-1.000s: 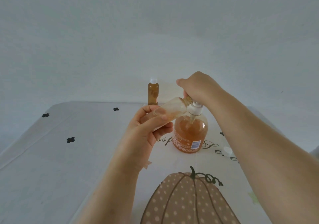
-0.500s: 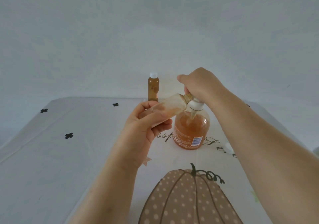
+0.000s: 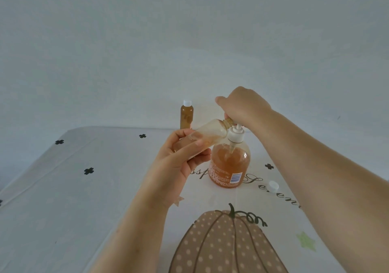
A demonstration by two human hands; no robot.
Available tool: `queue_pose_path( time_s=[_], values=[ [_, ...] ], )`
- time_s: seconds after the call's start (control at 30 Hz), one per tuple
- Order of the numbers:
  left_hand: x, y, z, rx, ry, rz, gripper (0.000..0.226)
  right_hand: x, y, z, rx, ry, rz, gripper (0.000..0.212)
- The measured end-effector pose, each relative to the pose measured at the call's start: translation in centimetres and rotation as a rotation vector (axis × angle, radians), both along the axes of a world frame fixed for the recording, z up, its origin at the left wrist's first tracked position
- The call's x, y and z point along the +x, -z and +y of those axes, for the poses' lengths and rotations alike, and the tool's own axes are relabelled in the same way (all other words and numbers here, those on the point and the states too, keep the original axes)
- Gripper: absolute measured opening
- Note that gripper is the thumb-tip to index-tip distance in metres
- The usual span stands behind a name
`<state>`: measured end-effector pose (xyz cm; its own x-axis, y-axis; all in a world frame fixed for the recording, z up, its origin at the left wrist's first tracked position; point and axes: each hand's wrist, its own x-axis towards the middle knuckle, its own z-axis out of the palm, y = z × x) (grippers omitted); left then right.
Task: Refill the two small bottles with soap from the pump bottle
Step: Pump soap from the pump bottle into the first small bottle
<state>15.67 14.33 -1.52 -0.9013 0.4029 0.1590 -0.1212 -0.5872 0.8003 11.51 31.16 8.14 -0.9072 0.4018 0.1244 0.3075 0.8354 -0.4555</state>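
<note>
One small bottle (image 3: 207,135), probably light and soap-slick, lies tilted in the left hand (image 3: 181,159), curled around its body, mouth at the pump bottle (image 3: 230,163) spout, where the right hand (image 3: 244,106) closes over the pump.

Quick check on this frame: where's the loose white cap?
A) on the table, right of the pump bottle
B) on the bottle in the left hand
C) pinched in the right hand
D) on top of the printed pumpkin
A. The loose white cap lies on the tablecloth to the right of the pump bottle, apart from both hands; the small bottle held in the left hand has no cap on it.
</note>
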Motion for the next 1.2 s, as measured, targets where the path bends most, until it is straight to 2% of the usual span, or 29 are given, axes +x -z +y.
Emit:
queue_pose_path(
  time_s=[0.73,1.2],
  values=[
    [-1.0,1.1,0.0,-0.055,-0.020,-0.022,0.030,-1.6,2.8,1.1,-0.074,-0.019,0.009,0.044],
    [-0.9,0.8,0.0,-0.056,-0.011,-0.023,0.030,-0.8,2.1,0.6,-0.070,-0.006,0.000,0.041]
  ],
)
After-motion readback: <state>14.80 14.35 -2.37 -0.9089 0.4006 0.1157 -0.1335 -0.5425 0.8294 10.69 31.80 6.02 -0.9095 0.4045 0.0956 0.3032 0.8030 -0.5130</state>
